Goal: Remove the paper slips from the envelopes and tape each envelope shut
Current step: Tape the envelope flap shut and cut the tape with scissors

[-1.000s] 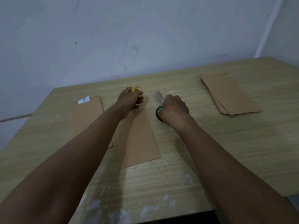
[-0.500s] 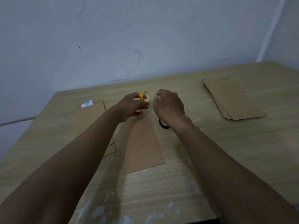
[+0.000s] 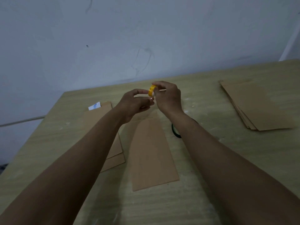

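Note:
A small yellow tape roll is held up above the table between both hands. My right hand grips it from the right, with fingers over its top and the thumb under it. My left hand meets it from the left, index fingertip and thumb pinching at its rim. Below the hands a brown envelope lies flat on the wooden table, its flap end towards the wall. Whether a strip of tape is pulled out I cannot tell.
Scissors with a dark green handle lie right of the envelope, partly under my right forearm. To the left lies a small pile of envelopes with a white and blue slip at its far end. A thicker envelope stack lies at the right.
My right hand left the scissors on the table and came up to the tape roll. My left hand lifted the roll off the envelope, and both hands now hold it in the air.

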